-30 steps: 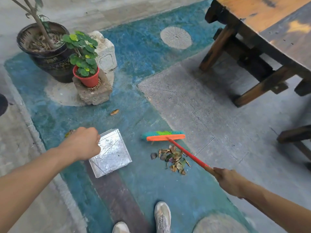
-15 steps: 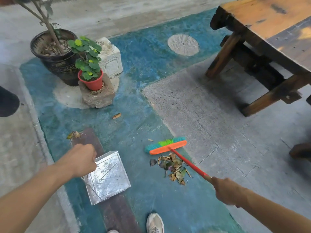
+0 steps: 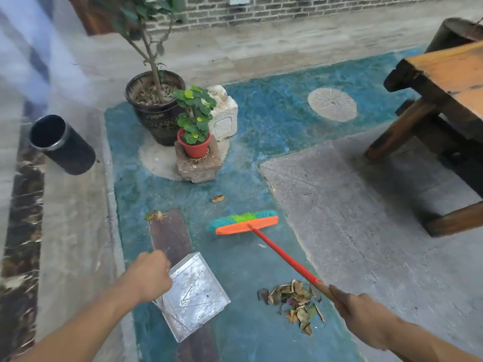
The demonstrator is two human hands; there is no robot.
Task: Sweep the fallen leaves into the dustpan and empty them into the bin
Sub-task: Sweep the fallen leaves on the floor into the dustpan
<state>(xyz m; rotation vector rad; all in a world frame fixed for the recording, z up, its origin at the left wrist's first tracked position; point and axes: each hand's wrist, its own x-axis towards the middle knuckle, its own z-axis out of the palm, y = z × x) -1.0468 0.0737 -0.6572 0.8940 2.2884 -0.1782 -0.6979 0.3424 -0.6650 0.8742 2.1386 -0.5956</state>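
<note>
Our left hand [image 3: 150,276] is fisted on the rear edge of the dustpan [image 3: 193,296], which lies flat on the blue floor. Our right hand [image 3: 362,317] grips the broom [image 3: 244,222]; its handle runs diagonally up-left, bristles pointing away. Leaves [image 3: 295,301] lie beside the handle, bare floor separating them from the pan. The bin [image 3: 61,145] stands well apart, far left.

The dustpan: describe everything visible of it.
The dustpan is a flat, roughly square tray of silvery sheet metal, scratched and scuffed, with a low raised rim showing along its left side. It sits cornerwise to the view, low over the blue-green painted floor and a dark brown strip; whether it rests down cannot be told. The left hand grips it at its left corner, hiding any handle. No leaves lie in it; the leaf pile lies apart on its right.
</note>
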